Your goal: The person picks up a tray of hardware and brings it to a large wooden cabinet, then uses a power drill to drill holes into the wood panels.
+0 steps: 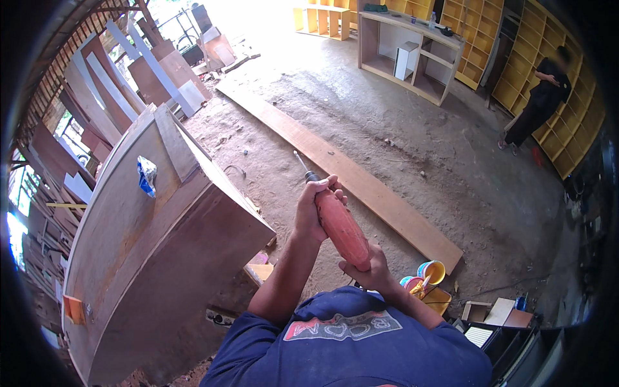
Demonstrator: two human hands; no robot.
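Both my hands hold a red power drill (343, 229) in front of my chest, its long slim bit pointing up and away to the left. My left hand (314, 205) is closed around the front of the body, just behind the dark chuck (312, 176). At the rear end, my right hand (371, 269) is wrapped around the tool; its grip underneath is mostly hidden. The bit (300, 161) touches nothing that I can see. To my left stands a large wooden cabinet-like piece (174, 271), with a crumpled blue and silver packet (147, 176) on top.
A long wooden board (361, 184) lies across the dirt floor ahead. Paint buckets (432, 272) and a dark open case (509, 351) are at the lower right. Leaning sheets (97, 77) line the left. A person (545, 97) stands by yellow shelving (580, 122) at the far right.
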